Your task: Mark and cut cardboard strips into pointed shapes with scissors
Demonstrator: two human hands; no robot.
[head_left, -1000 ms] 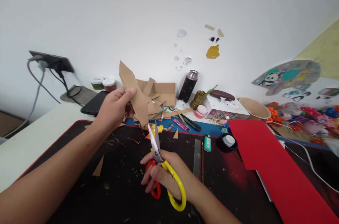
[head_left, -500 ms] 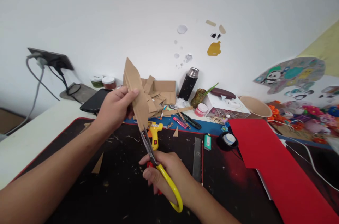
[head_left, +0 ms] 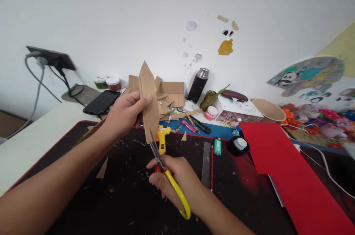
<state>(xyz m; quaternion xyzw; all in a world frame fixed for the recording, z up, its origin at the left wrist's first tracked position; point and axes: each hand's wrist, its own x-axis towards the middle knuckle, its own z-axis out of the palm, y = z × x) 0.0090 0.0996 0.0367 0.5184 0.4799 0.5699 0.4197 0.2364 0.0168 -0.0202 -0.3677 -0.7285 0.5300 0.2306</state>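
Note:
Pinched between the thumb and fingers of my left hand is a long strip of cardboard, held up with its pointed end at the top. My right hand grips a pair of scissors with yellow and red handles. The scissor blades are at the strip's lower end, one in front of the cardboard and the other partly hidden. Behind the blades lies a yellow glue gun. A small triangular cardboard scrap rests on the black mat below my left forearm.
Cardboard scraps are heaped by the wall, beside a black thermos. A cutter knife, a ruler, a red pencil and a green box lie rightward. Red sheet covers the right side; a phone sits left.
My left hand has moved slightly right and turned the cardboard strip more upright, its face more toward me. The scissors stay at its lower end, the blades a little differently angled.

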